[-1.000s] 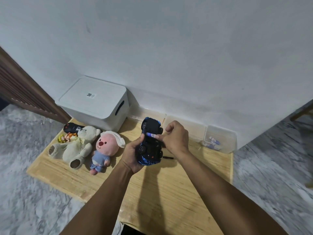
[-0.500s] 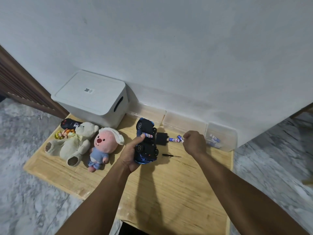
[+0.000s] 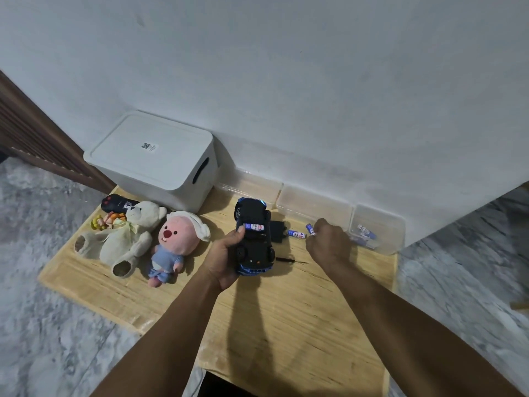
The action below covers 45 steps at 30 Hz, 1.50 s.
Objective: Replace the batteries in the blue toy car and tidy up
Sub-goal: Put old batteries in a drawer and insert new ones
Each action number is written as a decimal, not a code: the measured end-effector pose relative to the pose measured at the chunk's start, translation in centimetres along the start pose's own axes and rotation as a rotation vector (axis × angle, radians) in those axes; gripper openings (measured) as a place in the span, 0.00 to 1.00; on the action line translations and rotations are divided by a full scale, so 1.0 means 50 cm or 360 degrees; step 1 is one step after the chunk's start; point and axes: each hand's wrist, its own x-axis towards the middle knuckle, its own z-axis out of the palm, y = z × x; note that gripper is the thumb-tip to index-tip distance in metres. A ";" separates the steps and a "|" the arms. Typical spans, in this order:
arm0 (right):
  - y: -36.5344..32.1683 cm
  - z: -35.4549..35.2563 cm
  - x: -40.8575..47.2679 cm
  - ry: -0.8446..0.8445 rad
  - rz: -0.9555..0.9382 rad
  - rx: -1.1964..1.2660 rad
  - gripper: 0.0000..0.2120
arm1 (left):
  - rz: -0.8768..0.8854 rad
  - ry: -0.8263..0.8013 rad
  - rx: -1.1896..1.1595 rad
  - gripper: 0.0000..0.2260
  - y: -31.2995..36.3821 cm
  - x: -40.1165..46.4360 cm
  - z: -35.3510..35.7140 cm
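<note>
My left hand grips the blue toy car, which is turned belly up over the wooden board. One blue-and-white battery sits in its open compartment, under my thumb. The black battery cover lies on the board just right of the car. A loose battery lies beside the cover. My right hand is curled over a second loose battery and pinches it at the fingertips. A small black screwdriver lies between my hands.
A clear plastic box at the right holds more batteries; two other clear boxes line the wall. A white lidded bin stands at the back left. A bear plush, a pink plush and small toys lie on the left.
My right hand left the car's battery compartment and moved right to the loose batteries on the board. The cover and batteries came into sight. The car stays in my left hand.
</note>
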 end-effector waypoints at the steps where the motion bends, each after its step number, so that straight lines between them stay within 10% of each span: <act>1: -0.007 -0.006 -0.004 0.0042 -0.0037 0.0040 0.09 | 0.0002 -0.0005 -0.0001 0.25 0.000 0.001 0.001; 10: -0.113 -0.117 -0.046 -0.0004 -0.0422 0.1239 0.08 | -0.0008 0.0005 -0.0018 0.25 -0.006 0.005 0.018; 24: -0.163 -0.094 -0.068 -0.0177 -0.0620 0.1289 0.04 | 0.0035 0.0020 -0.0099 0.21 0.006 0.000 0.030; 36: -0.180 -0.086 -0.071 -0.0075 -0.0182 0.1161 0.15 | 0.0184 -0.0024 -0.0059 0.20 0.000 0.003 0.026; 40: -0.175 -0.079 -0.056 -0.0507 0.0244 0.1286 0.36 | 0.0182 -0.0011 -0.0053 0.19 -0.008 0.002 0.024; 45: -0.162 -0.081 -0.048 -0.0674 0.0338 0.1441 0.35 | 0.0200 -0.0011 0.0001 0.19 -0.017 -0.002 0.028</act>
